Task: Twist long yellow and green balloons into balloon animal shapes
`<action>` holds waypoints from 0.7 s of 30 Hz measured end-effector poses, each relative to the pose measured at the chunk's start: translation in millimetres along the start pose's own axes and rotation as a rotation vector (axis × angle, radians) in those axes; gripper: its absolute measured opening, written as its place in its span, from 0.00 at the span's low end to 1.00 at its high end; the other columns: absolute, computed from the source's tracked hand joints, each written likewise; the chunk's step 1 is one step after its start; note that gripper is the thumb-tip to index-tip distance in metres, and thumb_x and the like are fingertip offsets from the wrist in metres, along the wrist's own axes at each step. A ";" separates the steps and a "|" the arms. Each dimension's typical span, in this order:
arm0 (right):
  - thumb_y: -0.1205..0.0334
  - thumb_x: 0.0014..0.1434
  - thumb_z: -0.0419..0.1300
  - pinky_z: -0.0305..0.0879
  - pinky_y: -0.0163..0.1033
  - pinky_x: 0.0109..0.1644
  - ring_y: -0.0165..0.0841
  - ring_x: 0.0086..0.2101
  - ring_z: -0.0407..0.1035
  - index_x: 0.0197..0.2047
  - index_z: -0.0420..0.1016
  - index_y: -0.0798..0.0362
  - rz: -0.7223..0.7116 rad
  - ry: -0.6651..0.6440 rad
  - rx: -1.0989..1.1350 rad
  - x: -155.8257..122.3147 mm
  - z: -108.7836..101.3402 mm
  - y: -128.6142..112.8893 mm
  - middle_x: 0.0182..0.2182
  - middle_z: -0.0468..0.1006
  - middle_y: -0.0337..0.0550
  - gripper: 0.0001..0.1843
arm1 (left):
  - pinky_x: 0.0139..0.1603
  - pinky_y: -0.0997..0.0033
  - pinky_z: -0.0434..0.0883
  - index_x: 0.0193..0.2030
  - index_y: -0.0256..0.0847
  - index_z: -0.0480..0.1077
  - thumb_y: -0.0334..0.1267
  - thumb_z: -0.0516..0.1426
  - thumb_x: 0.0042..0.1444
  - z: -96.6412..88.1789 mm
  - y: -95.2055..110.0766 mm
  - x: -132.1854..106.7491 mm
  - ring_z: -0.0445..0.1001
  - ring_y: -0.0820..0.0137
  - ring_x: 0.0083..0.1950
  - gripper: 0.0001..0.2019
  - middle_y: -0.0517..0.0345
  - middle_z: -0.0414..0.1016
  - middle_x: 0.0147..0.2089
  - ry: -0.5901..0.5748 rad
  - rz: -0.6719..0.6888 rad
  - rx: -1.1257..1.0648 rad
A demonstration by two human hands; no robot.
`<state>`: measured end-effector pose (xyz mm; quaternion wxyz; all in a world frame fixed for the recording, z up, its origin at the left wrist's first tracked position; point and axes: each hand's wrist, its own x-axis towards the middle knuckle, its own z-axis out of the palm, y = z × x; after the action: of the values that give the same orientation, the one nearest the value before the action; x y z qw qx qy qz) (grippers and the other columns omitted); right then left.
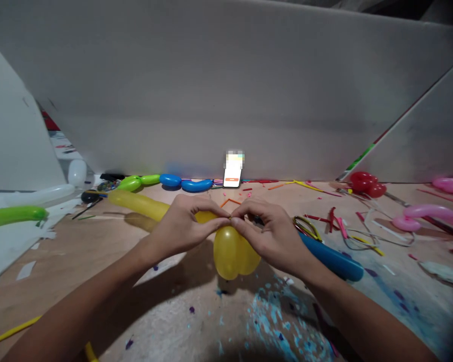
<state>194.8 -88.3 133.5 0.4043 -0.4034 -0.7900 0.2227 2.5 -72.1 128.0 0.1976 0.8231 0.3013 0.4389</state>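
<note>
Both hands meet at the middle of a yellow modelling balloon (229,254). My left hand (183,221) pinches its twisted part between thumb and fingertips. Pressed against the same spot are the thumb and fingers of my right hand (274,234). Two rounded bubbles hang below the fingertips, and a long straight length of the balloon runs off to the left behind my left hand. The exact point of the twist is hidden by the fingers. Just right of my right hand lie a blue tube (332,256) and scissors with yellowish handles (307,227).
A lit phone (233,169) leans on the grey panel (211,90) at the back. Green (130,183) and blue balloons (197,185) lie along that panel. Red (366,183) and pink balloons (434,213) are at right, a pale green balloon (15,216) at left. Balloon scraps litter the tabletop.
</note>
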 end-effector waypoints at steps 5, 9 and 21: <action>0.65 0.58 0.59 0.62 0.35 0.34 0.29 0.29 0.67 0.32 0.76 0.54 0.036 -0.046 0.128 1.0 1.6 4.4 0.28 0.76 0.39 0.05 | 0.37 0.71 0.72 0.34 0.39 0.79 0.34 0.61 0.54 0.1 8.6 -0.8 0.77 0.70 0.34 0.05 0.56 0.81 0.33 -0.018 -0.177 -0.025; 0.62 0.58 0.59 0.62 0.35 0.33 0.28 0.28 0.66 0.31 0.75 0.54 0.071 -0.085 0.262 2.2 2.6 9.4 0.27 0.75 0.38 0.07 | 0.37 0.71 0.72 0.32 0.39 0.78 0.32 0.60 0.51 1.4 8.9 -0.5 0.77 0.70 0.33 0.04 0.57 0.80 0.32 0.005 -0.257 -0.073; 0.63 0.61 0.55 0.61 0.36 0.36 0.30 0.33 0.66 0.33 0.72 0.54 0.019 -0.084 0.152 4.3 8.8 16.3 0.30 0.74 0.40 0.07 | 0.37 0.73 0.68 0.31 0.39 0.76 0.31 0.58 0.50 3.1 8.1 1.4 0.73 0.73 0.33 0.05 0.61 0.78 0.30 -0.016 -0.273 0.035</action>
<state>193.6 -75.6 119.4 0.3983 -0.3693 -0.7832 0.3025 8.3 -77.3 132.0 0.2435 0.7813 0.4164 0.3962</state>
